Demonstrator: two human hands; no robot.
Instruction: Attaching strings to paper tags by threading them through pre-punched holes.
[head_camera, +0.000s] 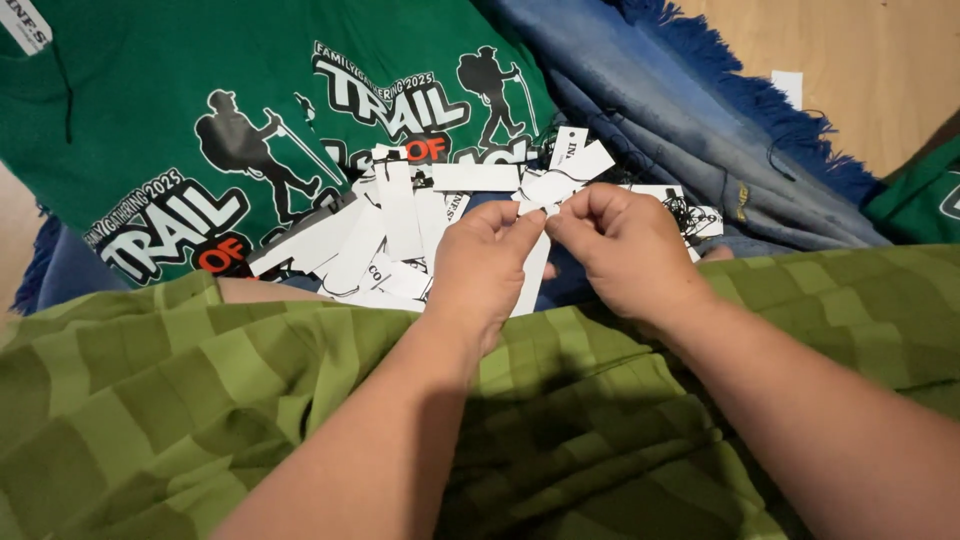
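Note:
My left hand (482, 268) and my right hand (618, 250) meet over a heap of white paper tags (385, 235). Both pinch the same white tag (536, 262) between thumb and fingers, its lower end hanging down between the hands. The heap lies on a blue cloth just beyond my lap. Thin black strings (690, 215) run off some tags at the right. The fingertips hide the top of the held tag.
Green T-shirts with white, black and orange hiker prints (200, 130) lie at the back left. A blue fringed blanket (680, 100) lies on a wooden floor (870, 70). Green patterned fabric (150, 400) covers my lap. Another green garment (925, 195) sits at the right edge.

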